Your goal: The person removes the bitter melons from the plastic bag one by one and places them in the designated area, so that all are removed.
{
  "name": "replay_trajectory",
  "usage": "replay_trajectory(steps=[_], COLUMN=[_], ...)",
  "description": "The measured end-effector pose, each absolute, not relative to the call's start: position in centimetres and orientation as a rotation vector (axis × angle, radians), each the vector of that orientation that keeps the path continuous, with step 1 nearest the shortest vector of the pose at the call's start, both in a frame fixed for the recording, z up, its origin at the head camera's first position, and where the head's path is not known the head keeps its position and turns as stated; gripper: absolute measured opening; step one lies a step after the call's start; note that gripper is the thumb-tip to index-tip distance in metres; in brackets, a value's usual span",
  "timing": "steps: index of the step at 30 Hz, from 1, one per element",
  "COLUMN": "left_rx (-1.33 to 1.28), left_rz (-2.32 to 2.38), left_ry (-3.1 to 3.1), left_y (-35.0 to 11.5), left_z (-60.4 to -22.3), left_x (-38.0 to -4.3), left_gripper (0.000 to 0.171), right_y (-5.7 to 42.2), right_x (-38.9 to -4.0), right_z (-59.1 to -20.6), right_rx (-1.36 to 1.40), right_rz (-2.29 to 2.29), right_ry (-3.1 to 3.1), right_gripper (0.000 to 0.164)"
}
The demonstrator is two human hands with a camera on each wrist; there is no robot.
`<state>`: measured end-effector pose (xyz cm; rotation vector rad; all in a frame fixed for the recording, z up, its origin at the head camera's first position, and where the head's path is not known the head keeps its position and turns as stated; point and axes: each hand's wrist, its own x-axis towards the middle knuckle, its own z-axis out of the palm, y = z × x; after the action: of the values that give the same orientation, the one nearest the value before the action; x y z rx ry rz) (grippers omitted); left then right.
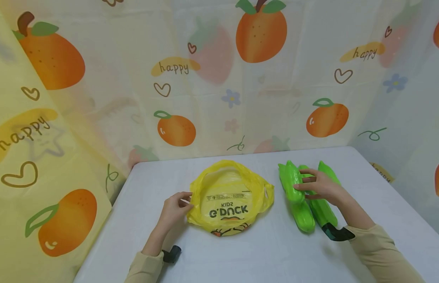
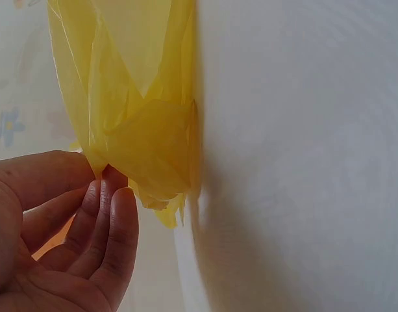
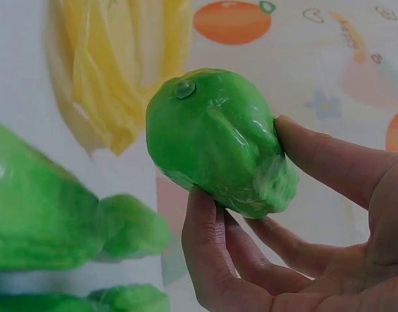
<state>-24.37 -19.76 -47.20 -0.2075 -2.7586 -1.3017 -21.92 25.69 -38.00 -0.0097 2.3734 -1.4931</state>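
A yellow plastic bag (image 1: 255, 177), printed with upside-down lettering, lies with its mouth spread wide. My left hand (image 1: 172, 208) pinches the left edge of its rim; the left wrist view shows thumb and fingertips meeting on the thin film (image 2: 147, 143). To the right of the bag, my right hand (image 1: 320, 185) grips a shiny green toy cucumber (image 1: 291, 181) between thumb and fingers. In the right wrist view its rounded end (image 3: 211, 136), with a small clear nub, is lifted off the table. Other green toy cucumbers (image 1: 305, 220) lie beneath and beside this hand.
The table (image 1: 240, 259) has a white cover. Behind it and along the sides hang curtains (image 1: 212, 106) printed with oranges and hearts. A dark strap with a small device (image 1: 171, 254) sits at the left wrist, another (image 1: 338, 232) at the right.
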Motion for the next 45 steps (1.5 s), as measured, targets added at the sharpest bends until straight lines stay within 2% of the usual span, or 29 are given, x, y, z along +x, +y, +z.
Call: replay_trajectory(steps=[15,45], left_rx=[-0.206,-0.240], left_rz=[-1.305,-1.269], left_ry=[-2.756,-2.765], left_y=[-19.5,-19.1], left_z=[-47.2,-47.1], left_x=[-24.4,-24.6], left_gripper=[0.038,0.038], right_y=[30.3,37.1], right_x=[-20.6,-18.0], right_z=[-38.4,-39.0], right_rx=[0.067,0.176], right_rz=[-1.384,-1.215], right_ry=[2.433,2.407], right_gripper=[0.091,0.085])
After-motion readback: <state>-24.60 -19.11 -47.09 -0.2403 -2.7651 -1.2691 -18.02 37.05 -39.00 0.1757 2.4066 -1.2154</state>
